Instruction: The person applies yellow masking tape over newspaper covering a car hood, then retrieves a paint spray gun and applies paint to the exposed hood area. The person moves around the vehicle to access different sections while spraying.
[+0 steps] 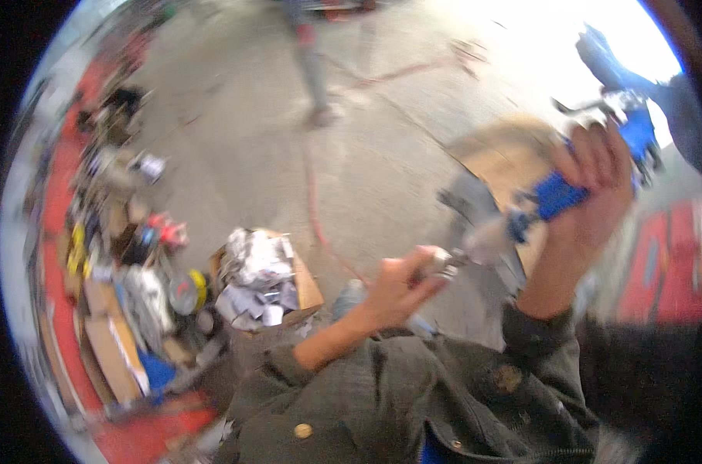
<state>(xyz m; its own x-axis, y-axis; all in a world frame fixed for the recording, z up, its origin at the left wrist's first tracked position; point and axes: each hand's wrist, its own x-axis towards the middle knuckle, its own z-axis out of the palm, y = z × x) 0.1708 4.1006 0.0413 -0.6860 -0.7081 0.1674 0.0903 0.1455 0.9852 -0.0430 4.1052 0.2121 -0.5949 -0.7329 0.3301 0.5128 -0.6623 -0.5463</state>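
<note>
My right hand (591,170) grips a blue hand tool (558,193) with a pale, blurred body (486,240) that extends toward my left hand. My left hand (401,286) is closed on a small metal fitting (446,261) at that lower-left end of the tool. Motion blur hides whether the fitting is attached. Behind the tool are a tan cardboard sheet (494,147) and a grey, dark-edged surface (475,209).
Cardboard, cans and clutter (115,325) line a red edge at left. A box of crumpled white material (308,294) sits on the concrete floor, crossed by a red hose (314,201). A person's leg (312,69) shows at the top; blue-and-dark shapes (610,62) stand upper right.
</note>
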